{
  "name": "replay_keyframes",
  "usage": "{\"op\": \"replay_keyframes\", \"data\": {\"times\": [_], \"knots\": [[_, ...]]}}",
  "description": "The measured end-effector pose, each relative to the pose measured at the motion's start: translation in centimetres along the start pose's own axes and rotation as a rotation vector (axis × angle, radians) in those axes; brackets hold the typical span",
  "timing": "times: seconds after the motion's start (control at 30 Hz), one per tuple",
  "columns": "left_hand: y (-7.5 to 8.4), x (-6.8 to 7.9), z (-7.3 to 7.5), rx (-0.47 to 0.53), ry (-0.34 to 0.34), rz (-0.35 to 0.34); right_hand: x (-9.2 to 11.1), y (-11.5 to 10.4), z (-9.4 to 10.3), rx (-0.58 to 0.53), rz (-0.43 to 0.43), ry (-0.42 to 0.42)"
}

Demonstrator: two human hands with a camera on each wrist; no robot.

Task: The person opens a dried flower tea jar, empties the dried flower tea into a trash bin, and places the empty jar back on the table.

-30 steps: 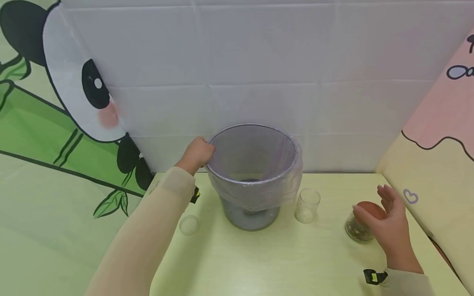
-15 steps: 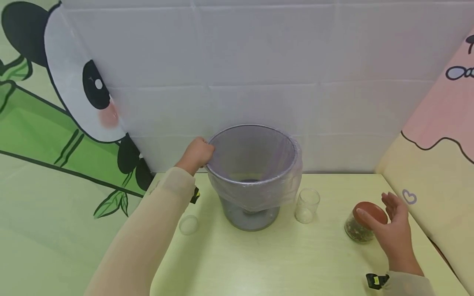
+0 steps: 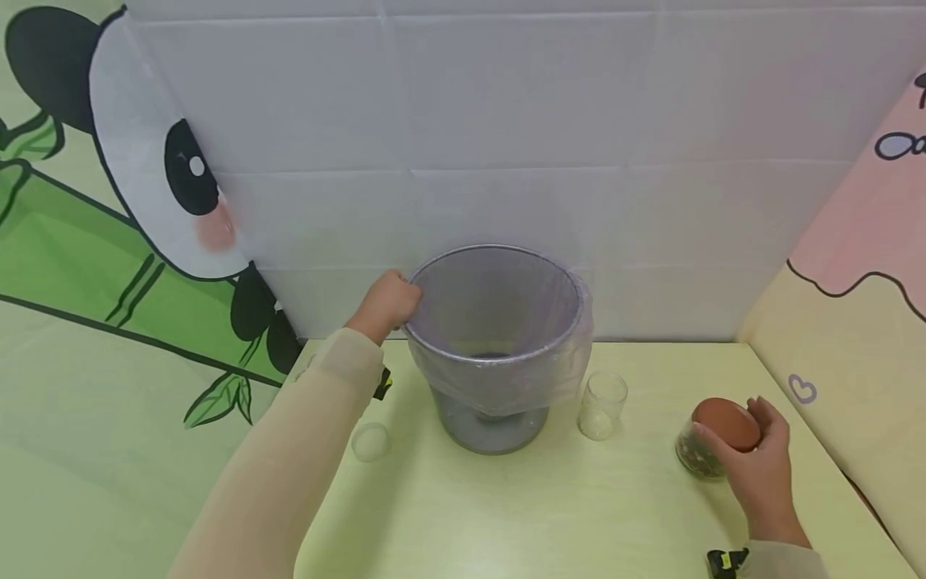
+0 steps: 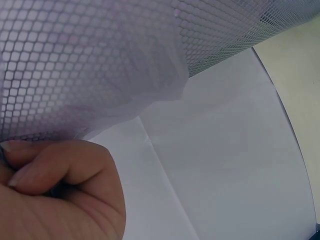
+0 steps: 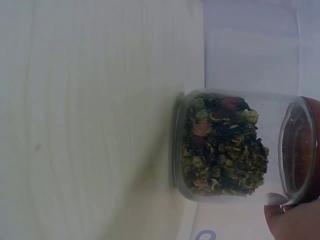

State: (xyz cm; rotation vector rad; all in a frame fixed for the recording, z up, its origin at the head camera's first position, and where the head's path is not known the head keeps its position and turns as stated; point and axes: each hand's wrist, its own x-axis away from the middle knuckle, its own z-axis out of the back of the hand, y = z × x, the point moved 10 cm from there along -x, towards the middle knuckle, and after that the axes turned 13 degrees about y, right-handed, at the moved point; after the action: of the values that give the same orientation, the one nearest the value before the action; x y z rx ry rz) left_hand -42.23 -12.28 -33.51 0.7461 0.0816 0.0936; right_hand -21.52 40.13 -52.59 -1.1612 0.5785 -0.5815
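At the middle of the table stands a grey mesh wastebasket (image 3: 492, 438), with a thin translucent bag (image 3: 506, 386) folded over its rim. My left hand (image 3: 387, 305) grips the rim on the left side; its curled fingers (image 4: 70, 162) show just beside the mesh and bag in the left wrist view. On the right, my right hand (image 3: 763, 478) holds a clear jar (image 5: 225, 150) near its red-brown lid (image 3: 727, 422), thumb on the near side and fingers round the far side. Dried leaves and petals fill the lower part of the jar, which stands upright.
A clear drinking glass (image 3: 603, 406) stands just right of the basket. Left of the basket, beside my forearm, is a small round clear glass piece (image 3: 370, 442). A white wall sheet (image 3: 506, 121) rises behind the table (image 3: 506, 523), with printed sheets at both sides.
My right hand has come down and closed in around the upper part of the jar, its fingers nearer the lid. The left hand stays at the basket's rim.
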Motion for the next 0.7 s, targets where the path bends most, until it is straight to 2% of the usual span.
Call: {"op": "replay_keyframes", "data": {"times": [0.13, 0.37, 0.7], "knots": [[0.0, -0.2, 0.1, -0.014, 0.014, -0.008, -0.1, 1.1, -0.3, 0.032, -0.025, 0.001], [-0.2, -0.4, -0.1, -0.016, 0.011, -0.003, -0.2, 2.5, -0.9, 0.054, -0.118, -0.024], [-0.2, -0.3, -0.1, -0.012, 0.014, 0.000, -0.3, 3.2, -1.4, 0.026, -0.157, -0.038]]}}
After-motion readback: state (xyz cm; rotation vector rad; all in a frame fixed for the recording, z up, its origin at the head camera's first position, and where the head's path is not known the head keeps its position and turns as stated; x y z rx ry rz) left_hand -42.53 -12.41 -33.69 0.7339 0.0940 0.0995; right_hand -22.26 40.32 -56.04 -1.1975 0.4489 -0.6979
